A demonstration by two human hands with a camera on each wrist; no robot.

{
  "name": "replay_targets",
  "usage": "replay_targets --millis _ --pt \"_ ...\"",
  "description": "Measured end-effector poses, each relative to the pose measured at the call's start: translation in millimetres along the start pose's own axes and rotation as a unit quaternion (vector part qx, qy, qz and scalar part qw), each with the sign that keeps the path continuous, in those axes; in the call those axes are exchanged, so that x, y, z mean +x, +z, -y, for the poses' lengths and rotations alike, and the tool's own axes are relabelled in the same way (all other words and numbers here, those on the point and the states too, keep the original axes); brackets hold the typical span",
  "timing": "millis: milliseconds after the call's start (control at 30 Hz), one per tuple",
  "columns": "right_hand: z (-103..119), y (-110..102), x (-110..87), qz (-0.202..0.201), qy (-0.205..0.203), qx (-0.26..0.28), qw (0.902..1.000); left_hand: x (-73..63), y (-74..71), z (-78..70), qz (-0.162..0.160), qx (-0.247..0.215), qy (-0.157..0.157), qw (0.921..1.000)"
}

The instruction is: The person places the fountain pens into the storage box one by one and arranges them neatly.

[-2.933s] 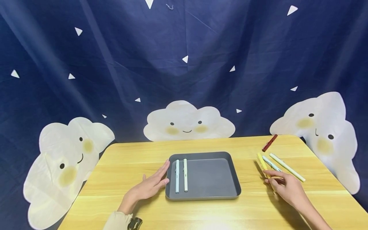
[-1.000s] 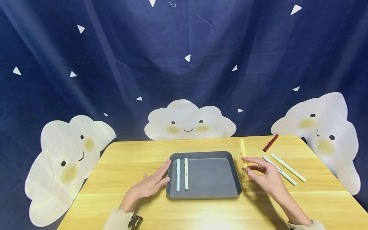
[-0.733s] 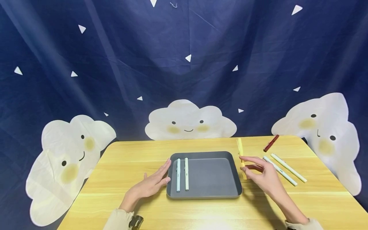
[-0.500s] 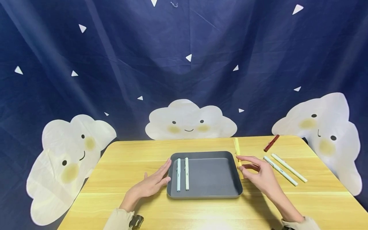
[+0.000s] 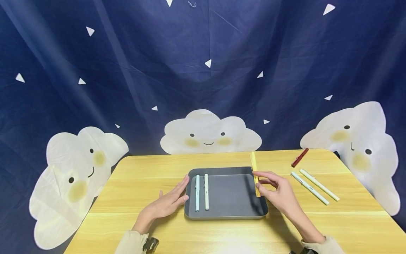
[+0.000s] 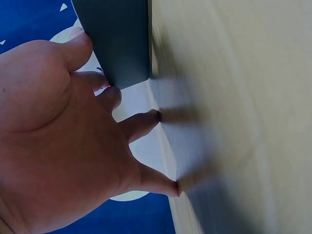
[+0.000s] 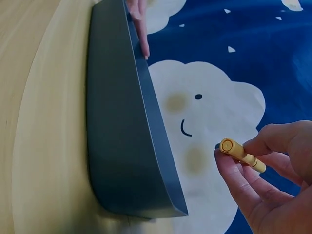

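Two pens (image 5: 207,192) lay in the tray (image 5: 233,197), on its left. Our right hand (image 5: 279,192) pinched a yellow pen (image 5: 253,163) over its right side; our spread left hand (image 5: 165,204) touched its left wall. Three pens (image 5: 309,188) on the right tabletop (image 5: 349,220) apparently remained.

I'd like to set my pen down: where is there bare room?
Inside the gray tray, between its pale green pen and right wall, though the right hand holds the yellow pen above that side. Also the wooden table, between the two sleeves. Crowded: the tray's left end, with two pens, and the table's right, with three more pens.
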State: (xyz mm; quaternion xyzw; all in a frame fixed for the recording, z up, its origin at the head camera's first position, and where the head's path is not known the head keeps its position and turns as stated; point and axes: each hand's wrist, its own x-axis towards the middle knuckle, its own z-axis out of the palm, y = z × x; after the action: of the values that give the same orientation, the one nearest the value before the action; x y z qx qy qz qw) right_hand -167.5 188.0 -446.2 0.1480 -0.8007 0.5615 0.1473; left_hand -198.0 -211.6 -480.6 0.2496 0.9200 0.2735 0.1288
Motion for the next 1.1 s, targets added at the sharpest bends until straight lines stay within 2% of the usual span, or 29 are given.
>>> replay_targets --millis 300,800,1100 --pt "3 16 3.5 -0.005 -0.016 -0.005 0.9998 -0.5 0.3 1.3 -0.001 0.0 -0.001 1.0" --pt "0 44 7.9 0.014 -0.039 0.026 0.9988 -1.4 -0.5 -0.8 -0.001 0.0 0.003 1.0" --pt "0 61 8.9 0.027 -0.019 0.045 0.9984 -1.9 -1.1 0.6 -0.001 -0.013 -0.002 0.9999"
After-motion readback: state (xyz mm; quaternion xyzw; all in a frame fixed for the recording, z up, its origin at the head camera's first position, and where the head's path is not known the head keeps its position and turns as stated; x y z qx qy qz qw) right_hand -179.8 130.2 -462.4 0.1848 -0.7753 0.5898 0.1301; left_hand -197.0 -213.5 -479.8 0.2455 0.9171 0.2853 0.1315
